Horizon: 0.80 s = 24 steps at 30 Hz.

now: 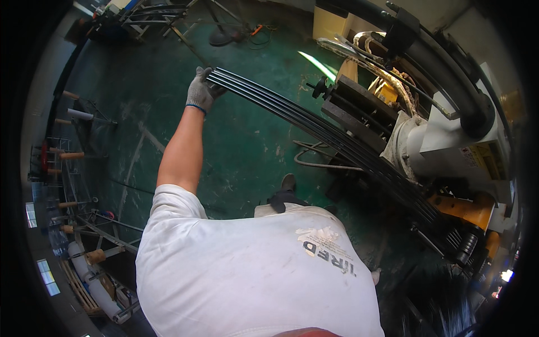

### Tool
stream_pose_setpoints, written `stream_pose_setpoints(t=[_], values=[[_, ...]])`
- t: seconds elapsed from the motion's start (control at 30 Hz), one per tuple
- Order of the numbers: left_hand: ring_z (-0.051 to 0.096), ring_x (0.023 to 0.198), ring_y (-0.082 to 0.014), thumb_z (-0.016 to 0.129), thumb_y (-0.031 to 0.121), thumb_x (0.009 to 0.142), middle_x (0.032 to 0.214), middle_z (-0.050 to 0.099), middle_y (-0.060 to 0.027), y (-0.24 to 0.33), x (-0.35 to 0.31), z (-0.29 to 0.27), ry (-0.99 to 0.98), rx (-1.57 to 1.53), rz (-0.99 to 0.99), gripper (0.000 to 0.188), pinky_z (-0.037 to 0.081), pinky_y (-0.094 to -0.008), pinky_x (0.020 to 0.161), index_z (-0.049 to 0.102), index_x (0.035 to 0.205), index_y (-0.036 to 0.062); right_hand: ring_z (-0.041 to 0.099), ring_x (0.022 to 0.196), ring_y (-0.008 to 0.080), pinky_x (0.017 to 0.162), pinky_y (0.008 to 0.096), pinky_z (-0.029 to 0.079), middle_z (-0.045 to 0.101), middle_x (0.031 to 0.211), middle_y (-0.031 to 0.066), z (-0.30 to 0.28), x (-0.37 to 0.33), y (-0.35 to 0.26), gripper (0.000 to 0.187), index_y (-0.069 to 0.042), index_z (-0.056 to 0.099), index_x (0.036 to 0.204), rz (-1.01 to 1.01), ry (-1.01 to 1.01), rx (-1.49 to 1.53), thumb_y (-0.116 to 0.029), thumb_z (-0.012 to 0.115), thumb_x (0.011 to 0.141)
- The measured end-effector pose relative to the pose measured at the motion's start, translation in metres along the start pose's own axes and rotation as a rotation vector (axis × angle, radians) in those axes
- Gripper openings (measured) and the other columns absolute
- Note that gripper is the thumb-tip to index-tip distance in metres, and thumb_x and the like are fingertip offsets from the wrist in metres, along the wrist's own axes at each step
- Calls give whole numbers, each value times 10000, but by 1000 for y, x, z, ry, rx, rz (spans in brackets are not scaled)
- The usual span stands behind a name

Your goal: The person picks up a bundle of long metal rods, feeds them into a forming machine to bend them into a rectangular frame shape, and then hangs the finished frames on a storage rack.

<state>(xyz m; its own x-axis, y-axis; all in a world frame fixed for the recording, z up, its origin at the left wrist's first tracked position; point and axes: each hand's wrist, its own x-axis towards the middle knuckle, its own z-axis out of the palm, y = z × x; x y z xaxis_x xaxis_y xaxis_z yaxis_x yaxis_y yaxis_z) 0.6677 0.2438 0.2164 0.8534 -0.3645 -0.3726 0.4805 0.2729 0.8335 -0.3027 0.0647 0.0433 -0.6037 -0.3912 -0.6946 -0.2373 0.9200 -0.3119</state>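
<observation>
My left hand, in a grey knit glove with a blue cuff edge, grips the far left end of a bundle of thin black metal tubes. Several tubes lie side by side and run slantwise down to the right, past the machine. Their lower right ends reach a dark coil spring and an orange-yellow machine part. My right hand does not show. A small pale patch at the right edge of my white shirt is too little to identify.
A machine with a dark vise-like slide and a white housing stands at the right. A flexible hose lies on the green floor. Metal racks with wooden rollers line the left. A round dark base stands farther off.
</observation>
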Motion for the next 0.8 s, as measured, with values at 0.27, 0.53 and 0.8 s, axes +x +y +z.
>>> stream_pose_setpoints(t=[0.27, 0.53, 0.8], values=[[697, 1182, -364, 418, 603, 1125, 1290, 718, -101, -6, 11, -9, -257, -50, -128, 540, 556, -655, 1002, 612, 1415, 189, 678, 1183, 361, 1074, 476, 532, 699, 1391, 162, -4, -34, 35, 657, 84, 681, 1344, 39, 44, 625, -492, 697, 1028], [543, 1432, -398, 389, 528, 1151, 1526, 615, -168, 14, 21, -31, -441, 32, -224, 551, 383, -649, 1218, 609, 1476, 142, 683, 1123, 314, 1010, 392, 520, 736, 1305, 197, 60, -74, -71, 668, 87, 740, 1243, -178, 289, 347, -487, 832, 914], [425, 1520, -458, 379, 593, 1127, 1601, 515, -260, 0, 24, -13, -372, -166, -160, 710, 264, -650, 1296, 548, 1534, 36, 718, 1054, 313, 869, 403, 579, 748, 1245, 208, 46, -17, -107, 627, 67, 703, 1321, -541, -12, 175, -452, 765, 975]])
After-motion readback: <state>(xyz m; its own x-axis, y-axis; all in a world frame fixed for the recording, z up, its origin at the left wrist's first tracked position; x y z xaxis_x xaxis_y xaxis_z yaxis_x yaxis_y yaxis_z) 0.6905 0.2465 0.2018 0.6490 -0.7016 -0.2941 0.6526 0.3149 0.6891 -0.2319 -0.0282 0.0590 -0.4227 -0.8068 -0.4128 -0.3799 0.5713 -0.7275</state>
